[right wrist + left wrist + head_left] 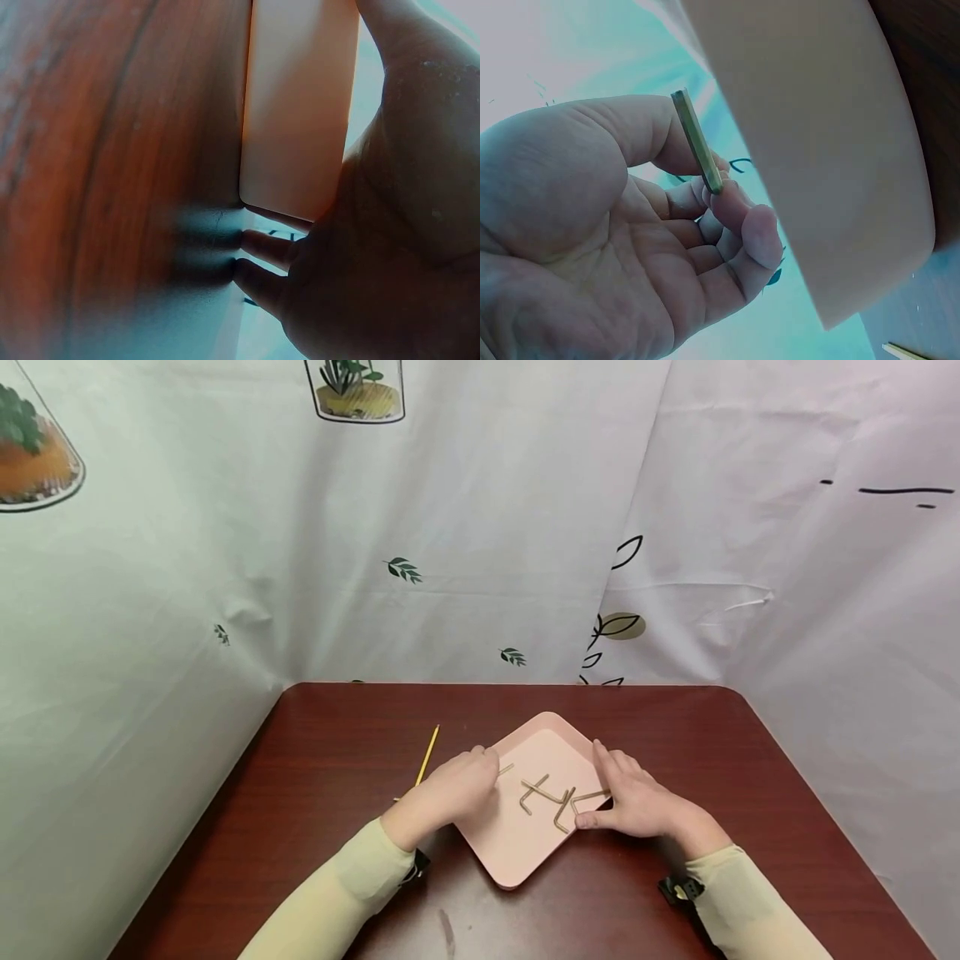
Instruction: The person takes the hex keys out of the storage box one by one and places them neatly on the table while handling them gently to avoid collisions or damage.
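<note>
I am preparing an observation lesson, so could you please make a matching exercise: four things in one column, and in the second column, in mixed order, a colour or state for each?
1. Left hand
2. Right hand
3. Pencil
4. Tray

A. Pale pink
B. Pinches a hex key
C. Yellow
D. Touches the tray at its right corner

Pairs: 1-B; 2-D; 3-C; 4-A

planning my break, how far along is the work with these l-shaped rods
Seemingly done: several L-shaped rods lie in the pink tray. In hand: the left hand holds another rod while the right hand touches the tray's corner. Probably left: setting that rod down, maybe collecting the brass-coloured piece outside the tray.
</note>
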`<state>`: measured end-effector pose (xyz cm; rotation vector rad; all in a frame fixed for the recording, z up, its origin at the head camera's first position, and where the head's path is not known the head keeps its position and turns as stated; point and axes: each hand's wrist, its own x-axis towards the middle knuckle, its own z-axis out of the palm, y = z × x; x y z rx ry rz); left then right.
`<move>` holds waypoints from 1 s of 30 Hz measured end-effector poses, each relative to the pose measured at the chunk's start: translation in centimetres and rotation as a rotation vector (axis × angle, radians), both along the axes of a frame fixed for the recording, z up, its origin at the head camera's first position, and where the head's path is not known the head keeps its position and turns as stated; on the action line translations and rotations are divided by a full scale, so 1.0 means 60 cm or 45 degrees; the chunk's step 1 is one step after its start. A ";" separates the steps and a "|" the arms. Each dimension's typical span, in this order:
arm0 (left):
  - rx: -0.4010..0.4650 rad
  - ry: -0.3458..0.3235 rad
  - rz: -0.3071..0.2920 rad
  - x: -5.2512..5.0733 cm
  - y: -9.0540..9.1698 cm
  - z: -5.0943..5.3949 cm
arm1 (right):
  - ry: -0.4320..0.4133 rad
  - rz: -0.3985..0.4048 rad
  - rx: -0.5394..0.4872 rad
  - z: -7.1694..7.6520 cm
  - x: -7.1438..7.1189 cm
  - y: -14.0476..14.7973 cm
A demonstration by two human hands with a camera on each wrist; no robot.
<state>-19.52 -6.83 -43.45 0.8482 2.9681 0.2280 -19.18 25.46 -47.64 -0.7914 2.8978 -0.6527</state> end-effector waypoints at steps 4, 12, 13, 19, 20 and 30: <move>0.012 0.033 -0.011 -0.005 -0.006 0.002 | 0.001 -0.008 -0.004 -0.002 -0.001 0.002; 0.056 -0.011 0.046 -0.008 -0.018 0.003 | -0.002 -0.003 -0.013 -0.008 0.000 0.003; 0.057 -0.017 0.053 -0.009 -0.020 0.003 | -0.008 -0.008 -0.014 -0.009 0.000 0.003; 0.063 0.007 0.046 -0.012 -0.031 0.004 | 0.010 -0.006 -0.005 -0.009 -0.003 0.002; 0.068 0.011 0.046 -0.012 -0.033 0.005 | 0.013 -0.008 -0.001 -0.009 -0.003 0.003; 0.124 -0.002 0.027 -0.021 -0.062 0.008 | 0.016 0.003 0.001 -0.006 -0.002 0.002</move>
